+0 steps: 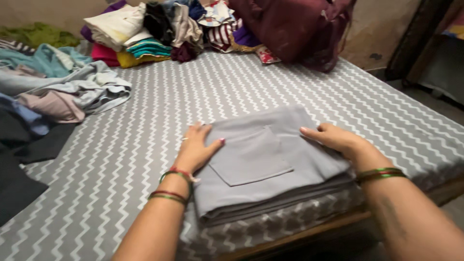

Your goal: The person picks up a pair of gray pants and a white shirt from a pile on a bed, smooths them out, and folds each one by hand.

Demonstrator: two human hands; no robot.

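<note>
A bed with a grey zigzag-patterned sheet (159,96) carried a folded grey cloth garment with a patch pocket (270,164) near its front edge, its long axis running left to right. The left hand (195,147) lay flat, fingers spread, on its left edge; the right hand (333,137) pressed flat on its right edge.

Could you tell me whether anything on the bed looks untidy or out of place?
The grey folded garment under both hands lies neat, slightly overhanging the bed's edge. The loose clothes at the left lie crumpled, unlike the folded stack at the back.
</note>
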